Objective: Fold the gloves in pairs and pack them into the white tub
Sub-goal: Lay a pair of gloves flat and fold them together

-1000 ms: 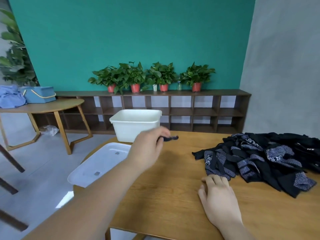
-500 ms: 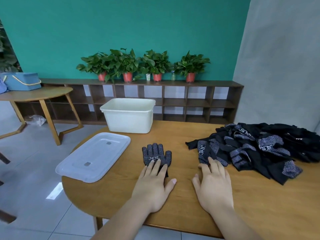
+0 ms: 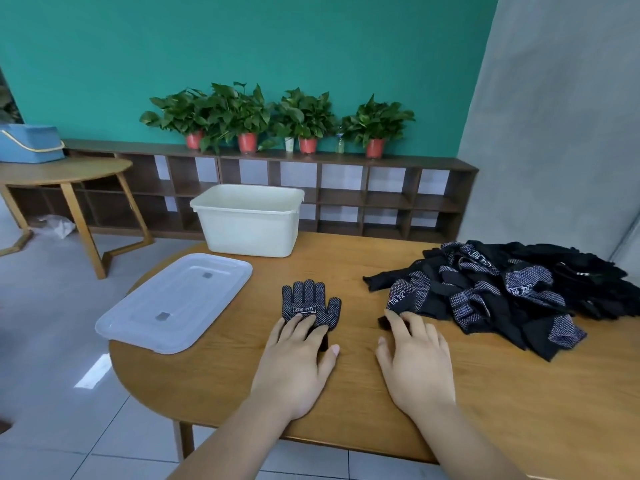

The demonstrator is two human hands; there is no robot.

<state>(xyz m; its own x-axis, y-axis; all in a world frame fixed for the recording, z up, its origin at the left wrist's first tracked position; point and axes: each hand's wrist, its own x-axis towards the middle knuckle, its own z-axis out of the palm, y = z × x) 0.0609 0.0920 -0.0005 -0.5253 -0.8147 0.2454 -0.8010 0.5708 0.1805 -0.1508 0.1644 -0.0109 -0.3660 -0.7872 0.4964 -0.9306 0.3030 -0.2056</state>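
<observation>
On the bench (image 3: 358,379), the left hand (image 3: 294,362) presses flat on a single glove (image 3: 309,302), its grip released; the right hand (image 3: 415,362), also slack, touches the glove pile (image 3: 502,292). The white tub (image 3: 247,223) stands behind.

I see a teal painted wall (image 3: 242,46) ahead, a grey textured wall (image 3: 554,133) at right, a long dark wooden cubby shelf (image 3: 415,163) carrying leafy plants in red pots (image 3: 239,112), and pale glossy floor tiles (image 3: 45,341).
</observation>
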